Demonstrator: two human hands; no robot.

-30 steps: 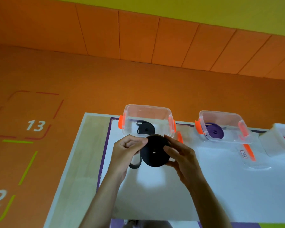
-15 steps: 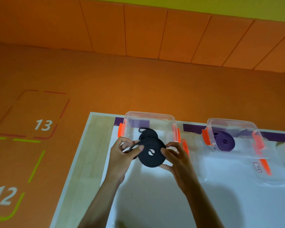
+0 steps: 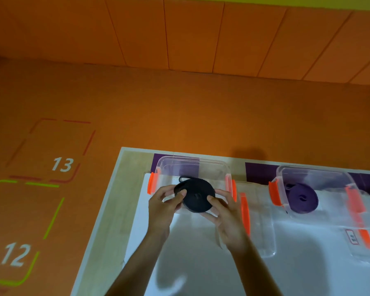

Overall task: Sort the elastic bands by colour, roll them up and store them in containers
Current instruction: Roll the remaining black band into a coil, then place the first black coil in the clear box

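Holds the black roll (image 3: 198, 198) of elastic band just over the front wall of the clear container (image 3: 192, 165), between the left hand (image 3: 165, 207) and the right hand (image 3: 226, 218). Clamps it with curled fingers (image 3: 181, 194) from both sides: thumbs on the upper flat face, other fingers under and round the edge. Seems light and soft: a flat woven strap wound into a disc, matt, a little rough, probably not slippery. Very likely springs open once the pressure goes, so better to press on both flat faces and keep the outer end covered, not to pinch only the edge. Shows a small dark loop just behind the roll, inside the container; cannot tell whether a loose end or another band. As for the container itself: thin, hard, glossy plastic with rounded corners and orange clips (image 3: 151, 185) on the short sides. To the right of the container: a second clear box (image 3: 316, 174) with a purple roll (image 3: 303, 200) flat inside. Under the container: a white sheet on the pale wooden desk (image 3: 111, 210).
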